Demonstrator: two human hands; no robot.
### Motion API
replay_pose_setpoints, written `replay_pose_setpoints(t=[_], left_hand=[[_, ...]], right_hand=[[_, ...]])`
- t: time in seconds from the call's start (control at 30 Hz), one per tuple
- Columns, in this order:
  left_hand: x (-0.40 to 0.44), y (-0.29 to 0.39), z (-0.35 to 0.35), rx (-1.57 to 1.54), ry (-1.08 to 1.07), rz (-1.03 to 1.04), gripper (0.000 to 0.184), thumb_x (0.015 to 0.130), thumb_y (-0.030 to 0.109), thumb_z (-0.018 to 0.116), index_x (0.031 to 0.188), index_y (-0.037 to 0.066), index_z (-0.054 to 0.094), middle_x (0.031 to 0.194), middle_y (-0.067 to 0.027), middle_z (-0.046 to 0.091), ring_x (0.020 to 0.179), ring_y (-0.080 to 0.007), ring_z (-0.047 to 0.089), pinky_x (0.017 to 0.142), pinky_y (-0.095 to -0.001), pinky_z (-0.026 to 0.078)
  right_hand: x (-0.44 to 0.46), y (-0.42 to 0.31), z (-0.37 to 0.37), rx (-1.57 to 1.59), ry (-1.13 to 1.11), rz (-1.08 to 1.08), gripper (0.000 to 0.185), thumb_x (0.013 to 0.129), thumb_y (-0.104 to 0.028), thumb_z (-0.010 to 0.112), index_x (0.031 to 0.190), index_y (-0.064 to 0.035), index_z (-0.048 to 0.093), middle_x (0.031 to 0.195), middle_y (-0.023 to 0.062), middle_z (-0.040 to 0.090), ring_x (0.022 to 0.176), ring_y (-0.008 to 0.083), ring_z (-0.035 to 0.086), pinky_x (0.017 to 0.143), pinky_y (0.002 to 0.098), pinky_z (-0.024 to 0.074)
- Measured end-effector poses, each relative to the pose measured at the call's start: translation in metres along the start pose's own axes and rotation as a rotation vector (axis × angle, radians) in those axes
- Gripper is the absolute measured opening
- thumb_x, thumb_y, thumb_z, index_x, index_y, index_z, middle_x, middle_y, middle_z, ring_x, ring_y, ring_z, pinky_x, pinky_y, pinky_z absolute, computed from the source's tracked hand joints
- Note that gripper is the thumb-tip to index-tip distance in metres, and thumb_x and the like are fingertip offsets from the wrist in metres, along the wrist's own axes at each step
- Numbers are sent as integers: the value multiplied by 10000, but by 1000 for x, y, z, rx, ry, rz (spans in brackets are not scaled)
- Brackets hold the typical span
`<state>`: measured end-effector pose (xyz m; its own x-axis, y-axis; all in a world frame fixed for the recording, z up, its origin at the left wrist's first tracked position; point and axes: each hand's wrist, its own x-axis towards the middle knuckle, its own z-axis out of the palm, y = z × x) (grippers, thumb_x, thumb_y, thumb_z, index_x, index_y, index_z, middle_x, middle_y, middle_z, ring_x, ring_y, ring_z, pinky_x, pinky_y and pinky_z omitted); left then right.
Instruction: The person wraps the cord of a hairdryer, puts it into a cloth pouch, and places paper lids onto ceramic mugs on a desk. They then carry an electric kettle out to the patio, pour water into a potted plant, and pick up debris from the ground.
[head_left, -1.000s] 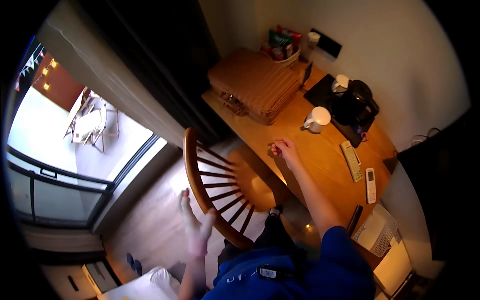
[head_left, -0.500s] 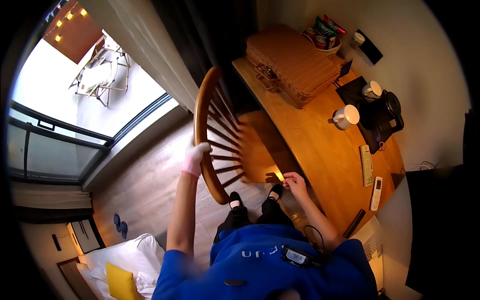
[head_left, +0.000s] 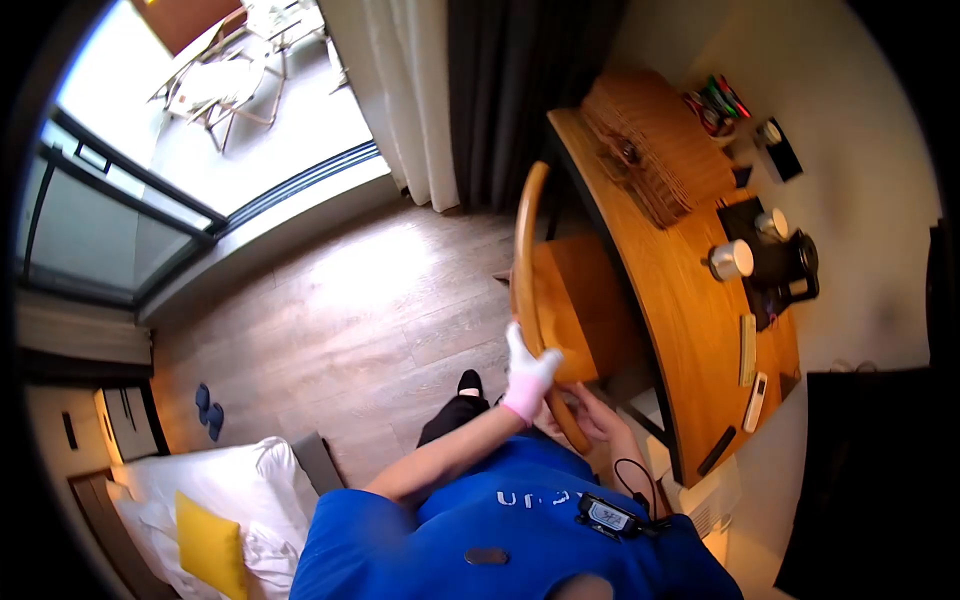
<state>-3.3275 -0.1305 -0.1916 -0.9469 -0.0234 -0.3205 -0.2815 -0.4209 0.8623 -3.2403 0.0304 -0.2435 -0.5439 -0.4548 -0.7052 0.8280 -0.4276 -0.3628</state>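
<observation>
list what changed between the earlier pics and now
The left hand, open beside the chair at first, now holds its back. The right hand has come from over the desk to the near end of that back; its grip is unclear. The back seems turned and closer to the desk. The wicker case, white mug and kettle stayed put.

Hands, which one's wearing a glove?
The left hand, gripping the wooden chair back: its white glove has a pink cuff. The right hand, by the lower end of the chair back, is bare.
</observation>
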Motion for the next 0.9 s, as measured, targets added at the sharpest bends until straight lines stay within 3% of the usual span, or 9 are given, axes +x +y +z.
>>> replay_pose_setpoints(t=[0.13, 0.2, 0.23, 0.27, 0.33, 0.4, 0.6, 0.8, 0.9], left_hand=[[-28, -13, -24, 512, -236, -15, 822, 810, 168, 622, 1407, 57, 70, 1249, -164, 435, 1088, -221, 482, 907, -318, 411], [-13, 9, -49, 536, -521, 41, 855, 840, 249, 608, 1415, 40, 12, 1292, -186, 405, 1115, -220, 485, 914, -316, 409], [6, 57, -63, 628, -745, -321, 810, 860, 262, 578, 1414, 16, 41, 1323, -200, 378, 1126, -235, 491, 923, -315, 406], [29, 53, -95, 566, -947, -333, 711, 873, 278, 557, 1405, 25, 161, 1299, -198, 397, 1125, -251, 496, 922, -319, 412], [72, 94, -156, 876, -1095, -64, 631, 845, 343, 563, 1359, 62, 331, 1217, -209, 441, 1127, -322, 471, 984, -369, 356], [131, 131, -218, 1191, -1055, 86, 701, 775, 414, 619, 1314, 33, 382, 1257, -212, 444, 1218, -363, 391, 1027, -398, 314], [259, 294, -215, 997, -449, 400, 968, 676, 327, 759, 1389, -22, 205, 1420, -205, 258, 1315, -317, 271, 1086, -382, 211], [432, 329, -160, 798, -41, 708, 1099, 644, 289, 788, 1448, 85, 67, 1485, -127, 143, 1363, -283, 147, 1069, -466, 187], [498, 364, -133, 877, -11, 832, 1116, 634, 316, 784, 1451, 116, 51, 1493, -104, 121, 1360, -299, 159, 1056, -506, 189]], right_hand=[[-22, -51, 11, -725, 191, 329, 532, 902, -473, 477, 1277, -96, 446, 1072, 94, 580, 911, 173, 583, 774, 304, 481], [-15, -74, -5, -1144, 322, 59, 443, 887, -371, 557, 1209, -70, 508, 941, 57, 613, 845, 152, 585, 776, 272, 470], [-15, -97, 8, -1092, 415, -51, 424, 880, -313, 575, 1212, -60, 502, 917, 55, 609, 850, 146, 579, 789, 272, 464], [-16, -117, 21, -1025, 510, -164, 412, 872, -255, 593, 1216, -50, 495, 892, 52, 605, 854, 141, 572, 803, 272, 458], [0, -153, 21, -908, 559, -441, 381, 870, -183, 590, 1214, -47, 498, 911, 54, 599, 868, 135, 568, 817, 267, 448], [20, -188, 44, -871, 574, -631, 382, 873, -163, 583, 1225, -48, 487, 927, 52, 592, 869, 126, 561, 821, 270, 447], [76, -307, 202, -1033, 544, -994, 690, 816, -103, 646, 1394, -126, 269, 1388, 141, 315, 1262, 260, 361, 1021, 363, 330], [163, -520, 181, -384, 612, -1407, 904, 764, -182, 714, 1420, -32, 109, 1423, 225, 226, 1292, 313, 307, 1040, 381, 303], [230, -647, 111, -468, 1067, -1431, 987, 749, -316, 727, 1415, 2, 72, 1408, 252, 251, 1293, 320, 301, 1039, 391, 308]])
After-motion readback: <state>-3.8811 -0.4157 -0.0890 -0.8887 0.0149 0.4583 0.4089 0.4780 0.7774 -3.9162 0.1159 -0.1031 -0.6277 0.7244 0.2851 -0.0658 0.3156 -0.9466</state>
